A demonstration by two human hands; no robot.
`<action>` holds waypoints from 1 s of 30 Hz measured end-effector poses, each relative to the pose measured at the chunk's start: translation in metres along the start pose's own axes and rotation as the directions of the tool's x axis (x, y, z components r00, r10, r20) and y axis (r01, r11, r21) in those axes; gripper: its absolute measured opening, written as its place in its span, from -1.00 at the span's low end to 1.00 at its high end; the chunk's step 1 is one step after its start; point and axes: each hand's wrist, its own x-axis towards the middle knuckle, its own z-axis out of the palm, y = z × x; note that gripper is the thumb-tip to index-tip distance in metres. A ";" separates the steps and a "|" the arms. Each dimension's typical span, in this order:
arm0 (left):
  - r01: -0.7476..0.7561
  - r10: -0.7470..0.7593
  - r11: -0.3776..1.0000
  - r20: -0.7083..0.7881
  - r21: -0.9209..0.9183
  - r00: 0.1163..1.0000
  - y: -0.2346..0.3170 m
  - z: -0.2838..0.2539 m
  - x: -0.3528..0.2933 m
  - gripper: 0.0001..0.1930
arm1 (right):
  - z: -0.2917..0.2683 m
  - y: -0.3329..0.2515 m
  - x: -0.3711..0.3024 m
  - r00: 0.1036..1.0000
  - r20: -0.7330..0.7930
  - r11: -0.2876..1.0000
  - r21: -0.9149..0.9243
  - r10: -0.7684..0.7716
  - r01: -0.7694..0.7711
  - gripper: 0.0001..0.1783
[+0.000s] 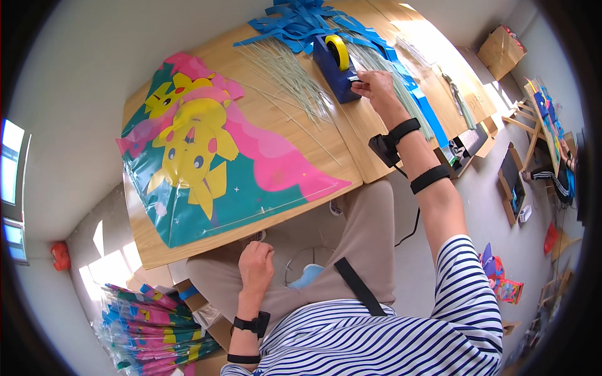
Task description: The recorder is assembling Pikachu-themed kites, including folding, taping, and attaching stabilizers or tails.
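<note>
My right hand (376,88) reaches over the table to a dark blue tape dispenser (343,86) holding a roll on a yellow core (338,51). Thumb and fingers pinch at its near cutting end, where the tape end appears to be; the fingers partly cover it. My left hand (256,268) is curled closed above my lap, below the table edge, and its inside is hidden. On the table's left part lies a shiny printed plastic kite sail (241,178), pink and green with yellow cartoon figures. A thin pale rod (263,210) runs along its near edge.
Thin pale rods (288,78) lie loose beside the dispenser. Blue strips (295,25) heap at the far edge and trail right. Pliers-like tool (453,88) lies at the right. Folded printed sails (157,326) are stacked lower left. Open boxes (511,182) stand on the floor, right.
</note>
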 end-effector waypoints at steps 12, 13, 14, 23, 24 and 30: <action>0.045 -0.045 0.999 0.025 0.013 0.999 -0.002 0.001 -0.008 -0.92 | -0.027 0.053 -0.037 0.952 -0.015 0.783 0.573 0.306 -0.243 -0.71; 0.050 -0.050 0.999 0.029 0.016 0.998 -0.003 0.000 -0.009 -0.92 | -0.023 0.051 -0.041 0.946 -0.017 0.776 0.576 0.325 -0.256 -0.68; 0.042 -0.043 0.999 0.027 0.019 0.999 -0.004 0.000 -0.008 -0.92 | -0.018 0.047 -0.041 0.939 -0.016 0.765 0.585 0.343 -0.269 -0.64; 0.028 -0.028 1.000 0.017 -0.007 0.999 0.004 0.003 -0.006 -0.92 | 0.006 0.021 -0.034 0.935 -0.073 0.841 0.465 0.348 -0.277 -0.48; 0.027 -0.027 1.000 0.017 0.000 0.999 0.003 0.004 -0.007 -0.92 | 0.007 0.018 -0.035 0.926 -0.088 0.840 0.459 0.367 -0.290 -0.48; 0.026 -0.026 1.000 0.030 0.013 0.999 0.001 0.003 -0.006 -0.92 | 0.020 0.012 -0.039 0.930 -0.188 0.900 0.370 0.317 -0.232 -0.69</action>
